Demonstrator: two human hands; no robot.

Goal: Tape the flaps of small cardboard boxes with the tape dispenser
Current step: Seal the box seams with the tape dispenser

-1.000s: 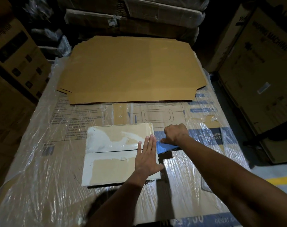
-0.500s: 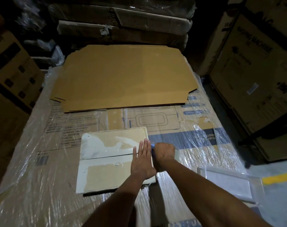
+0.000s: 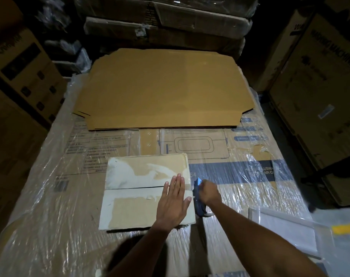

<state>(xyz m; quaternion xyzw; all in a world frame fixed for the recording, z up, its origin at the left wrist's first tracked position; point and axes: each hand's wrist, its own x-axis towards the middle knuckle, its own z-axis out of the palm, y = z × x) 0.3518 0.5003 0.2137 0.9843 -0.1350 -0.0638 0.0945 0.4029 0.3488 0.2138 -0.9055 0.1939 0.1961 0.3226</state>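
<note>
A small cardboard box (image 3: 134,194) lies flat on the plastic-wrapped pallet top, its two pale flaps meeting at a seam across the middle. My left hand (image 3: 173,202) presses flat, fingers straight, on the box's right end over the seam. Just right of the box's right edge, my right hand (image 3: 209,192) grips a blue tape dispenser (image 3: 198,198), which is held against the box's side. Most of the dispenser is hidden by my fist.
A large flat brown cardboard sheet (image 3: 162,88) lies further back on the wrapped stack (image 3: 50,206). Big cartons stand at left (image 3: 20,76) and right (image 3: 319,86). A pale plastic tray (image 3: 286,230) sits at the right, near a floor with a yellow line (image 3: 345,229).
My right hand with the dispenser has moved down along the box's right edge, toward me. My left hand stays flat on the box's right end.
</note>
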